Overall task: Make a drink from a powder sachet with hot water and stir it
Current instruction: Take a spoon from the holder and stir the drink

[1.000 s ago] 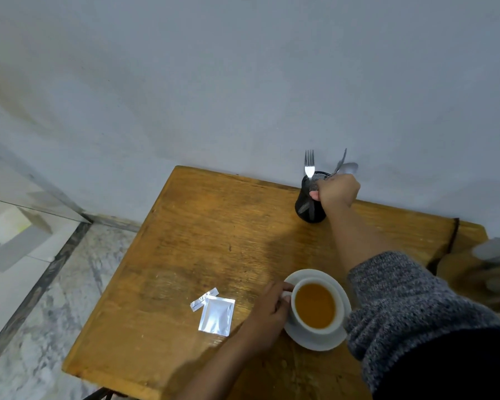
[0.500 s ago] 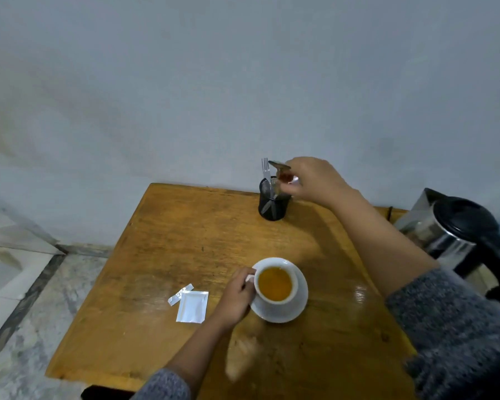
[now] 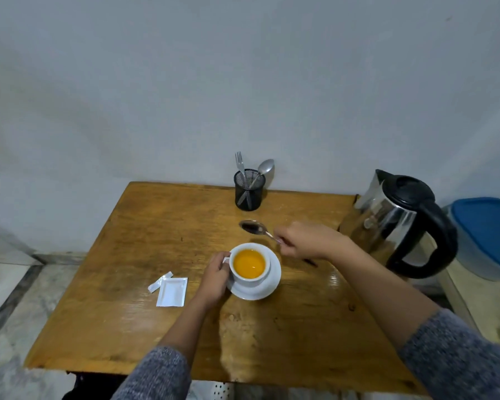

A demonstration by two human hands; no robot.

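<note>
the person wears a fuzzy grey top with long sleeves. the left sleeve (image 3: 156, 373) is pushed up, so the arm is bare from there to the left hand (image 3: 214, 280). the right sleeve (image 3: 456, 359) is pushed up too, above the bare right hand (image 3: 303, 239). the cloth looks speckled, maybe knitted wool. both hands are bare.

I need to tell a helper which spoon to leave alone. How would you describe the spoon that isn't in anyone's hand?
On the wooden table, a black mesh holder stands by the wall. The spare spoon stands inside, bowl up, leaning right of a fork, unlike the spoon held by the right hand.
</note>
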